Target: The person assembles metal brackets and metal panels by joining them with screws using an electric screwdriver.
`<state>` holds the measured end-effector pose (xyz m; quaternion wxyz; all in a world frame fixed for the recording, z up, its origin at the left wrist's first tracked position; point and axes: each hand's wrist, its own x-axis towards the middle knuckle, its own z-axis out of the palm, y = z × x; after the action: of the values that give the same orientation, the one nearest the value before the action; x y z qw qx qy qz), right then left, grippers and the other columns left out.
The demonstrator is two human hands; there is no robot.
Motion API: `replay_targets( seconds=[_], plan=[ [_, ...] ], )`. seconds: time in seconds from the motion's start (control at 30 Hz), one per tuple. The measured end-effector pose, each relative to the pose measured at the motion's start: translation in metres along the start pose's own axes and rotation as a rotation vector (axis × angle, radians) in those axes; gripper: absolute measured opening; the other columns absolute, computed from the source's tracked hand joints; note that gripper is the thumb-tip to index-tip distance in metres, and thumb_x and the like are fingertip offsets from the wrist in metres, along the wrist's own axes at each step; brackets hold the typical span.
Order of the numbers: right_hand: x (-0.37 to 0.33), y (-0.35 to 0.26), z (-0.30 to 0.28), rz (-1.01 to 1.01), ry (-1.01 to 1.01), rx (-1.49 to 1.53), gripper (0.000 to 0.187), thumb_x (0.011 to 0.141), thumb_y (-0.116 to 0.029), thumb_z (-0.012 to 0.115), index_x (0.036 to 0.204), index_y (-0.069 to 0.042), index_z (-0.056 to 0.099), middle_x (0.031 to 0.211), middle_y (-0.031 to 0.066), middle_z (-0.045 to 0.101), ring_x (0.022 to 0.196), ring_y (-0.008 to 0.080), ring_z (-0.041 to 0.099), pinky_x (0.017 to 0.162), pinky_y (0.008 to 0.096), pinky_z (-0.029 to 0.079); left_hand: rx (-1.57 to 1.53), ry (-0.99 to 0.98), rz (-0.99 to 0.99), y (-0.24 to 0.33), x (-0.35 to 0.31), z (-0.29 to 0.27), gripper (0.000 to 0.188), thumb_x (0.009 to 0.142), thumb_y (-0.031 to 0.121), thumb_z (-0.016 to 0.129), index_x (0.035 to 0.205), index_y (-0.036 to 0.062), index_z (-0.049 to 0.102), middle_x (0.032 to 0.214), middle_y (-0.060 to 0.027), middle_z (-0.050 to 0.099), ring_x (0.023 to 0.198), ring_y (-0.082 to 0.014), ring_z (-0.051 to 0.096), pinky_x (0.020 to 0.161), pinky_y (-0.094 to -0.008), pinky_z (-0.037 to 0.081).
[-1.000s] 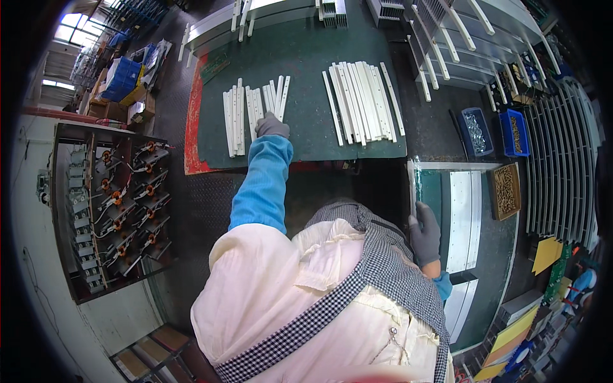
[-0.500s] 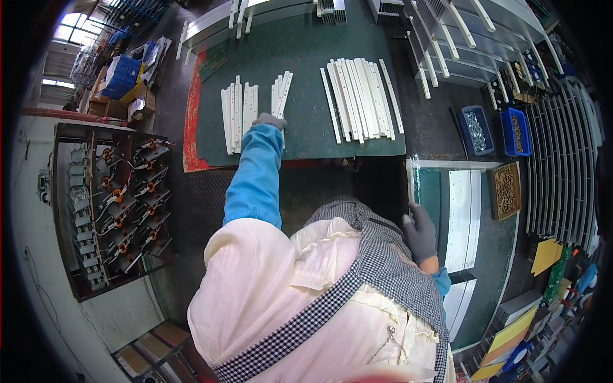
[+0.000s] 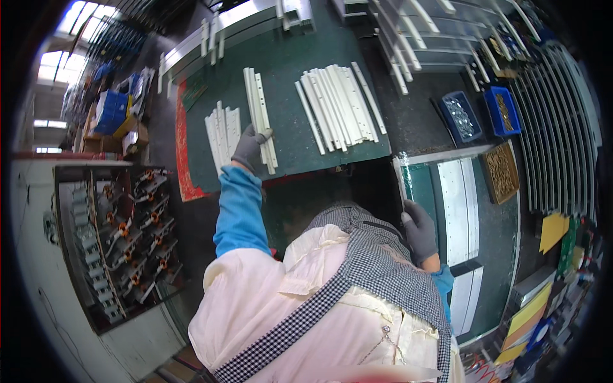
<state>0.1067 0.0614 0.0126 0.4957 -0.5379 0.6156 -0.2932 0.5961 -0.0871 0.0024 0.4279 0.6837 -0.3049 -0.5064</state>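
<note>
My left hand (image 3: 251, 147), in a grey glove, is closed around the lower part of a small bunch of white bars (image 3: 257, 102) with small holes. The bars stand out over the green tabletop; whether they still touch it I cannot tell. Just left of that hand lies another group of white bars (image 3: 223, 127), partly hidden by it. A larger bundle of white bars (image 3: 338, 105) is spread side by side to the right. My right hand (image 3: 419, 231), also gloved, rests at the edge of the side table, fingers loosely stretched and holding nothing visible.
The green worktable (image 3: 281, 64) has a worn red left edge. Long metal panels (image 3: 458, 210) lie on the side table, near a box of brass-coloured parts (image 3: 500, 172). Two blue bins (image 3: 461, 118) hold small hardware. A rack with protruding white bars (image 3: 440, 38) stands at the far right.
My left hand has drawn back slightly, and the bunch it grips has shifted and straightened. The whole view has turned a little. My right hand stays in place at the side table.
</note>
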Motion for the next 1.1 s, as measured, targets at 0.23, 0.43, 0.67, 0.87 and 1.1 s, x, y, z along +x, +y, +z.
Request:
replay_targets(
  seconds=[0.23,0.43,0.67,0.87,1.1],
  plan=[
    [0.023,-0.045,-0.010,-0.083,0.005,0.342,0.045,0.095,-0.029,0.061,0.131,-0.002,0.058,0.123,0.0187,0.063,0.116,0.0272,0.060,0.099,0.0370,0.045,-0.072,-0.856,-0.021,0.049,-0.084,0.221,0.042,0.086,0.019,0.070,0.121,0.0005,0.056,0.098,-0.0073,0.065,0.088,-0.0168,0.063,0.080,-0.0309,0.053],
    [-0.017,-0.009,-0.001,0.151,0.191,0.507,0.043,0.095,-0.034,0.060,0.119,0.001,0.064,0.100,0.0100,0.070,0.090,0.0186,0.065,0.084,0.0320,0.051,0.064,-1.125,-0.076,-0.002,-0.152,0.370,0.036,0.085,0.013,0.072,0.115,-0.0042,0.060,0.099,-0.0109,0.067,0.085,-0.0171,0.065,0.076,-0.0293,0.054],
    [-0.074,0.040,0.001,0.434,0.577,0.965,0.043,0.096,-0.031,0.060,0.123,0.004,0.059,0.100,0.0077,0.068,0.077,0.0113,0.061,0.068,0.0231,0.052,0.328,-1.223,-0.313,-0.038,-0.182,0.397,0.034,0.093,0.016,0.065,0.118,-0.0067,0.059,0.103,-0.0140,0.068,0.085,-0.0178,0.067,0.076,-0.0281,0.057],
    [-0.087,0.044,-0.002,0.469,0.676,1.062,0.043,0.095,-0.031,0.063,0.121,0.003,0.060,0.103,0.0087,0.067,0.084,0.0142,0.064,0.070,0.0240,0.052,0.294,-1.194,-0.421,-0.048,-0.172,0.390,0.034,0.097,0.016,0.059,0.123,-0.0060,0.056,0.112,-0.0151,0.065,0.097,-0.0202,0.066,0.084,-0.0279,0.057],
    [-0.095,0.052,0.002,0.453,0.742,1.065,0.038,0.096,-0.028,0.062,0.119,0.003,0.062,0.101,0.0097,0.068,0.083,0.0160,0.065,0.070,0.0269,0.053,0.162,-1.167,-0.526,-0.046,-0.164,0.385,0.039,0.101,0.022,0.054,0.129,-0.0045,0.049,0.118,-0.0177,0.064,0.101,-0.0238,0.067,0.083,-0.0286,0.057]
  ],
)
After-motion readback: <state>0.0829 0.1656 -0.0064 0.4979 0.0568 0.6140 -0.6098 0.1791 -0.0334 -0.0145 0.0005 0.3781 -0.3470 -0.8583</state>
